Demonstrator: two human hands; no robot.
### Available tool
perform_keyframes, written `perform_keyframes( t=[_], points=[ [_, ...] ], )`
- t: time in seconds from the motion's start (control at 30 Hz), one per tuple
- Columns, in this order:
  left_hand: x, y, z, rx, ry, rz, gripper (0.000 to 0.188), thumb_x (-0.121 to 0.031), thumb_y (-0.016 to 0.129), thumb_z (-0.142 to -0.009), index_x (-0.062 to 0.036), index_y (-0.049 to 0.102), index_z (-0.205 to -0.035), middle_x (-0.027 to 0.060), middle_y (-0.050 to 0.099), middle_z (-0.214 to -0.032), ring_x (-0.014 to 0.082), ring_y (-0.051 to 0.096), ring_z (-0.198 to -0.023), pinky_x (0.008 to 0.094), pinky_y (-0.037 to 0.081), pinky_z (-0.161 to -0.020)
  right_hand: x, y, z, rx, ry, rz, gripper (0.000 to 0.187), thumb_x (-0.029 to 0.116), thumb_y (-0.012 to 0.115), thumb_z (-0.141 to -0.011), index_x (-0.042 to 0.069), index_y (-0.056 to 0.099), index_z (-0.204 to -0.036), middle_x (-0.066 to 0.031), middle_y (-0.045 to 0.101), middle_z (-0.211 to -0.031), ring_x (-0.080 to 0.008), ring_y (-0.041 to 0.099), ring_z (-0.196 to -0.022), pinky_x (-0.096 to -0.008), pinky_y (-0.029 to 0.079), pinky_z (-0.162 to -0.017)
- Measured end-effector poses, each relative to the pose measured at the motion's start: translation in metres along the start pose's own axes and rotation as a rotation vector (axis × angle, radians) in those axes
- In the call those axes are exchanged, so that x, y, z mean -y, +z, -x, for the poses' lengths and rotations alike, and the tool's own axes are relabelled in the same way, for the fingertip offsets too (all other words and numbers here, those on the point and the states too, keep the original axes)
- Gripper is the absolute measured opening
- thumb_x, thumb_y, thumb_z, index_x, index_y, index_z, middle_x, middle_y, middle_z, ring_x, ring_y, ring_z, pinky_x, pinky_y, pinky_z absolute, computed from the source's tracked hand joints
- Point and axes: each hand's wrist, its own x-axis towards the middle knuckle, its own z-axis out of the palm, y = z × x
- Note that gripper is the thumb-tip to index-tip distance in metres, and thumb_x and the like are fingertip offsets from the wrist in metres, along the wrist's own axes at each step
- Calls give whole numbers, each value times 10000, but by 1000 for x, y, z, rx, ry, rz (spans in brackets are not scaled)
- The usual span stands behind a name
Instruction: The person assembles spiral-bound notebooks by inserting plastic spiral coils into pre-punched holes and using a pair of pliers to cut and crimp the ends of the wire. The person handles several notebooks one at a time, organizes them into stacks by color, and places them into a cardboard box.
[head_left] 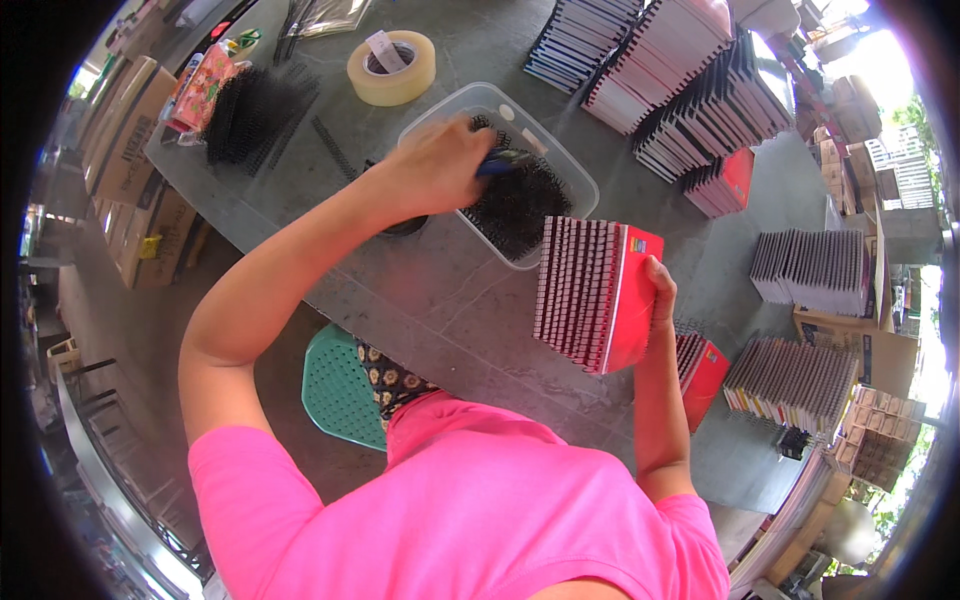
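Observation:
My left hand (440, 160) reaches into a clear plastic tub (572, 172) that holds black spiral binding coils (515, 208); its fingers are closed on a blue-handled tool (503, 161). My right hand (661, 290) holds up a stack of red-covered notebooks (598, 292), spines toward me, standing on edge on the grey table (420, 300). The tub lies just beyond the stack.
A roll of clear tape (391, 67) and a heap of black coils (250, 110) sit at the far left of the table. Stacks of notebooks (700, 90) fill the far right, with more stacks (795, 375) and cardboard boxes (135, 130) around. A green stool (340, 390) stands below.

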Motion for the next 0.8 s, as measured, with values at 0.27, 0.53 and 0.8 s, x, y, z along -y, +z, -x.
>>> perform_keyframes(
  t=[0.27, 0.53, 0.8],
  points=[
    [-36, -1, -6, 286, -31, 516, 282, -136, 704, -708, -9, 533, -893, 84, 592, -786, 194, 576, -755, 322, 444, -704, -10, -8, 1, 15, -92, -136, 515, 383, 640, -740, -27, 559, -1040, -145, 642, -897, -238, 640, -725, -361, 551, -650],
    [-70, 2, -13, 307, 31, 566, 249, -137, 634, -763, 18, 546, -936, 139, 627, -812, 287, 613, -791, 334, 459, -706, -10, -20, 15, 73, -79, -88, 531, 374, 651, -727, -39, 559, -1046, -159, 646, -900, -257, 648, -717, -376, 561, -647],
    [-23, 17, -4, 108, -96, -68, 295, -173, 624, -768, 14, 554, -985, 209, 539, -915, 371, 532, -886, 423, 443, -751, -43, -65, 25, 261, -222, -383, 567, 396, 628, -748, -36, 541, -1105, -174, 623, -1015, -265, 631, -870, -404, 524, -783]
  ],
)
